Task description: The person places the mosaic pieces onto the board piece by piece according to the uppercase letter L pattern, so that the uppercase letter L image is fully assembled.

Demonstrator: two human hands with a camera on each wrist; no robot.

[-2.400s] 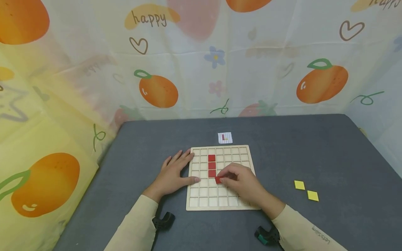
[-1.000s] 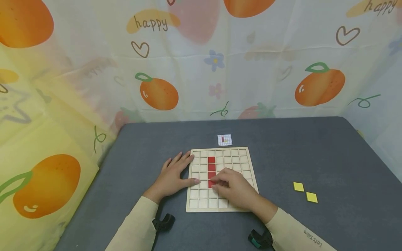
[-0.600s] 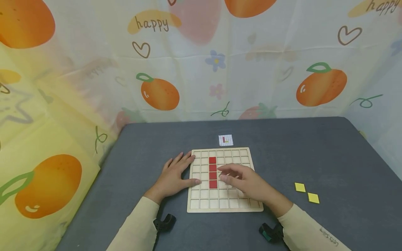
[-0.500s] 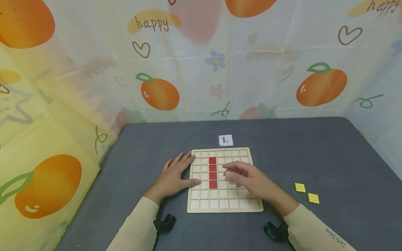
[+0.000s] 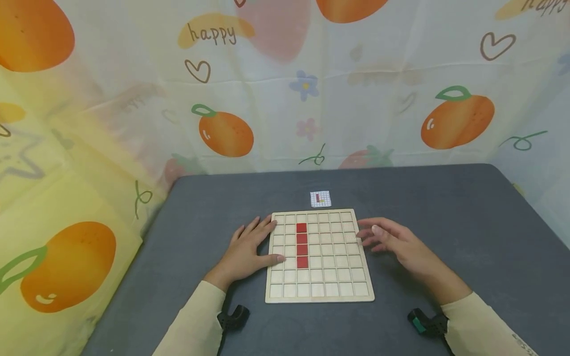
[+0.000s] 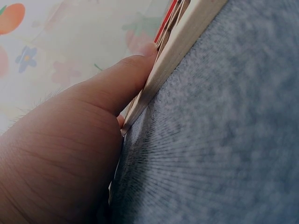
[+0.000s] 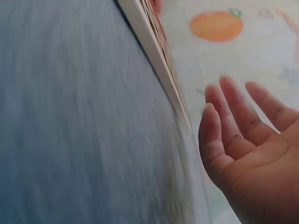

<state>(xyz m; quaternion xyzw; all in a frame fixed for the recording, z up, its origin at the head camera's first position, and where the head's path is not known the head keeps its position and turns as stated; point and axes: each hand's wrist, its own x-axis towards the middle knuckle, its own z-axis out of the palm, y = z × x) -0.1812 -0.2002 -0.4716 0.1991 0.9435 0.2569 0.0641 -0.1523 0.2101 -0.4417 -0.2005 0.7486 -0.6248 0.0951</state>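
Note:
A pale wooden grid board (image 5: pixel 329 274) lies on the dark grey table. Several red square tiles (image 5: pixel 302 249) fill one column of its cells in an unbroken line. My left hand (image 5: pixel 240 254) rests at the board's left edge, fingers spread, its thumb over the rim; the left wrist view shows that thumb (image 6: pixel 126 74) on the board's edge. My right hand (image 5: pixel 403 244) is just off the board's right side, fingers loosely bent, holding nothing. In the right wrist view its palm (image 7: pixel 261 163) faces the camera beside the board's edge (image 7: pixel 154 51).
A small card (image 5: pixel 320 199) printed with a grid and a coloured pattern lies beyond the board's far edge. My right wrist and forearm cover the spot where two yellow tiles lay in earlier frames. A fruit-patterned cloth (image 5: pixel 276 118) hangs behind the table.
My right hand set the last red tile into the column, let go and moved right, off the board. The yellow tiles have gone out of sight. My left hand has stayed in place.

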